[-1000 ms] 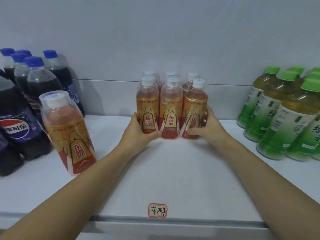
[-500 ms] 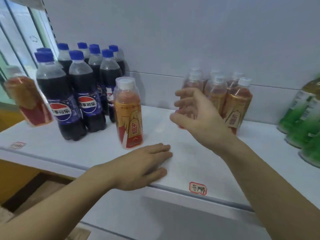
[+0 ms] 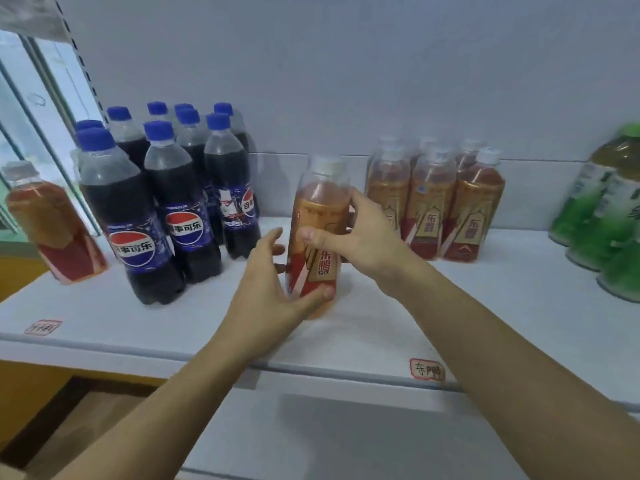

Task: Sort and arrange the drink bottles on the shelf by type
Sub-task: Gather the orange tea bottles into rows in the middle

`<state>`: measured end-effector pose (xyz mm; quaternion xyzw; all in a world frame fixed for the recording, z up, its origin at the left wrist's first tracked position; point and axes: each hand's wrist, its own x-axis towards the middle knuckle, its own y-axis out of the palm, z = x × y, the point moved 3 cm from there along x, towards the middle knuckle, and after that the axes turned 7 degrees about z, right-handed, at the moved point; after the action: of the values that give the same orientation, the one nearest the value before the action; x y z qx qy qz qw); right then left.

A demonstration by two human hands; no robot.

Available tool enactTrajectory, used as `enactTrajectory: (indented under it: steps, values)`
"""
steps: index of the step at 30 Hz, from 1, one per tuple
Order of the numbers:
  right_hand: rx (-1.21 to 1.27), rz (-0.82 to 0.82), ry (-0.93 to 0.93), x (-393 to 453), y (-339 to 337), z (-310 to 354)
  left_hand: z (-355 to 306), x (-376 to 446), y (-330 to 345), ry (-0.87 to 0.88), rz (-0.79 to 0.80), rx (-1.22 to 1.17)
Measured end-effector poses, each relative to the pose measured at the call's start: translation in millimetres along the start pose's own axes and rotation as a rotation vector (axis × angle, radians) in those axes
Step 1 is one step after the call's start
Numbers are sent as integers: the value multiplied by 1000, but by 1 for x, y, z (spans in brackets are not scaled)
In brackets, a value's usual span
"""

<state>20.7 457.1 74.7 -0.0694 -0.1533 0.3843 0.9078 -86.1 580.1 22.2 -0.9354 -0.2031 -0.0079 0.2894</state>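
Note:
An orange energy-drink bottle (image 3: 320,216) with a white cap stands mid-shelf. My right hand (image 3: 360,237) grips its middle from the right, thumb across the label. My left hand (image 3: 266,289) cups its base from the left, thumb under the front. To the right, a tidy group of the same orange bottles (image 3: 433,209) stands against the back wall. A cluster of blue-capped cola bottles (image 3: 159,199) fills the left. One more orange bottle (image 3: 52,223) stands alone at the far left edge. Green tea bottles (image 3: 602,223) stand at the far right.
The white shelf (image 3: 381,323) has a red-bordered label (image 3: 426,369) on its front edge and another label (image 3: 43,328) at the left. A window frame (image 3: 31,109) is at the far left. Below the shelf lies a wooden floor (image 3: 79,420).
My hands left the orange group and the view swung left. Half a second ago the left hand lay flat on the shelf and the right was open; now both grip the single orange bottle.

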Motion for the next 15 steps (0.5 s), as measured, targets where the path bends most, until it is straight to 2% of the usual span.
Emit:
enactTrajectory:
  steps: [2,6,11,15]
  values:
    - [-60,-51,-24,-16,-27,1,-18,15,29,37,119,-71]
    - [-172,-215,-53,-51,-88,-6,-60,36,91,178,193,-138]
    - [-180,-415,11,-81,-165,-33,-101,53,168,251,229,-197]
    - [-199,-484,11,-87,-190,-55,-102,62,197,247,167,-178]
